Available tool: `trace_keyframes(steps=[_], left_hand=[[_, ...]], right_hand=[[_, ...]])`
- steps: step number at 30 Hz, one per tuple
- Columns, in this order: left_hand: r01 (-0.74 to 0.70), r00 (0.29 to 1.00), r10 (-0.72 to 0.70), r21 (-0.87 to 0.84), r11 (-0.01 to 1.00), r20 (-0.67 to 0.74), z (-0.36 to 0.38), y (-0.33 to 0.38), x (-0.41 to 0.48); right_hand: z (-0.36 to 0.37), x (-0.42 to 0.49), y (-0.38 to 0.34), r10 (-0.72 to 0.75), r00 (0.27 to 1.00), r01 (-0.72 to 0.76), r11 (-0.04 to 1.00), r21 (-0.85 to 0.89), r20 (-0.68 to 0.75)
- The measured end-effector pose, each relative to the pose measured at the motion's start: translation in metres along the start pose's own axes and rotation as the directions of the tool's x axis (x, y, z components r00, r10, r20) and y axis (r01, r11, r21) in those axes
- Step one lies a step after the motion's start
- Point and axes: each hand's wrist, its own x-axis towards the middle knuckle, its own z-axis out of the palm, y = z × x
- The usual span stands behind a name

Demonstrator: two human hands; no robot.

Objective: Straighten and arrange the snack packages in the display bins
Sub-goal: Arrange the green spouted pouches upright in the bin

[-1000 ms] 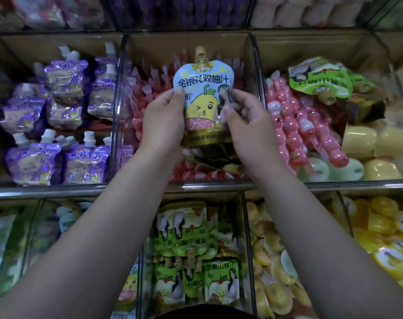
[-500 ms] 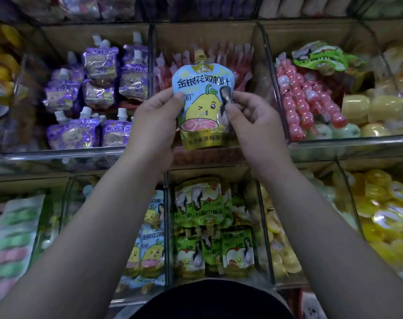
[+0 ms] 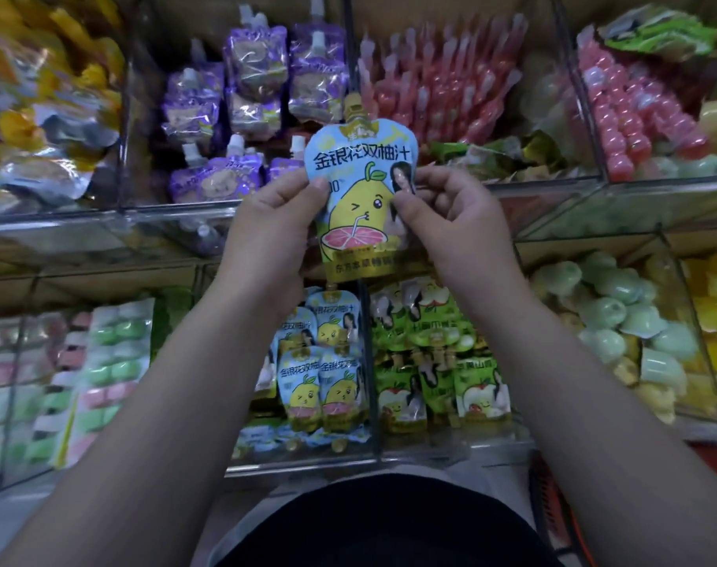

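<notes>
A light-blue spouted juice pouch [image 3: 358, 190] with a yellow pomelo cartoon is held upright in front of the clear display bins. My left hand [image 3: 273, 225] pinches its left edge and my right hand [image 3: 450, 210] pinches its right edge. Directly below it, a lower bin holds several matching blue pouches [image 3: 326, 374] standing in rows. To their right stand green apple pouches [image 3: 434, 362] in the neighbouring bin.
Upper bins hold purple spouted pouches [image 3: 250, 88], pink jelly sticks [image 3: 434, 88] and pink bead strings [image 3: 635, 112]. Green and pink jelly packs [image 3: 103, 362] lie at the lower left, pale green and yellow jelly cups [image 3: 618, 321] at the lower right. Clear acrylic dividers [image 3: 369, 362] separate the bins.
Both hands have brought the blue pouch down and towards me, away from the upper pink-stick bin. The view has tilted down, so the lower bin with matching pouches now sits under it.
</notes>
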Motion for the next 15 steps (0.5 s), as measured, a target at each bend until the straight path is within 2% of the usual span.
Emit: trace_keyframes(steps=[8,15], left_hand=[[0.064,0.998,-0.064,0.028,0.998,-0.019,-0.047,-0.023,-0.010],[0.114,0.993,-0.113,0.154,0.982,-0.017,-0.089,-0.052,-0.009]], right_hand=[[0.032,-0.027,0.031,0.072,0.997,-0.071,0.997,-0.034,0.007],[0.051,-0.044,0.061,0.115,0.993,-0.117,0.989,-0.086,-0.023]])
